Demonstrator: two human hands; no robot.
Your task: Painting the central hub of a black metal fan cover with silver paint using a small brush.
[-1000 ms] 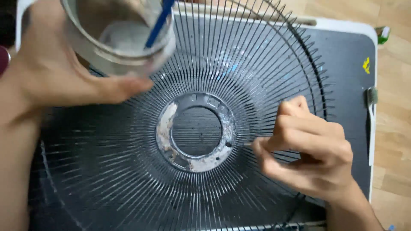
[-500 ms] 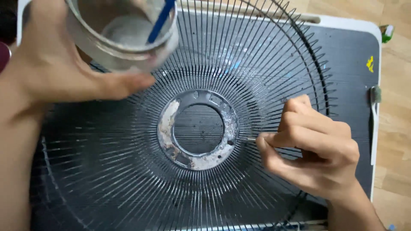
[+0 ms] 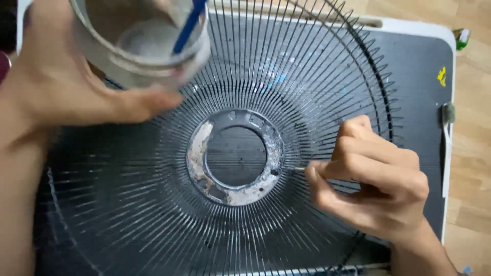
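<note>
Fingers of our right hand (image 3: 376, 179) pinch a thin metal pin (image 3: 299, 168) at the light, springy black wire fan guard (image 3: 327, 92)'s stiff hub ring (image 3: 232, 191); left hand (image 3: 66, 87) grips a clear plastic cup (image 3: 140, 43).

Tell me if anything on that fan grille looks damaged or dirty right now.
Yes. The centre ring of the black wire fan grille is worn: pale, patchy flaking on its left side and bottom. The right hand holds a thin tool at the ring's right edge. The left hand holds a clear cup with cloudy residue.
</note>
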